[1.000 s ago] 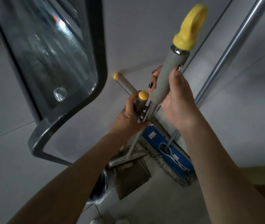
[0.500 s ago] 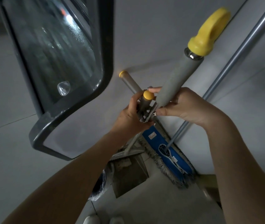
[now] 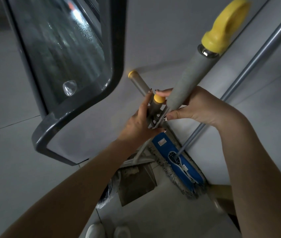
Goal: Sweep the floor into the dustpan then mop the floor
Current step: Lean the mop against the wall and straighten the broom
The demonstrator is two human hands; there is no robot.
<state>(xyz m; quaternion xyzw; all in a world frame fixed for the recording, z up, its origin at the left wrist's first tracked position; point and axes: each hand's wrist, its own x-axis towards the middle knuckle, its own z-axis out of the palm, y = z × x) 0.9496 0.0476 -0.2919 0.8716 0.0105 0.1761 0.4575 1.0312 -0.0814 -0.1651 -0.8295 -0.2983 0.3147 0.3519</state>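
Broom handle slanting up-right, right hand fingers pinching its base, left hand fingers gripping dustpan handle.

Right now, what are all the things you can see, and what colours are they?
broom handle: one, grey with a yellow loop on top, middle
short handle: one, grey with a yellow cap, beside the broom handle
far handle: one, grey with a yellow cap, by the wall
dustpan: one, grey, on the floor
mop: one, blue head, silver pole, leaning at the right
window: one, dark frame, upper left
bag: one, black, beside the dustpan
shoes: two, white, bottom edge
left hand: grips the short handle
right hand: pinches the broom handle
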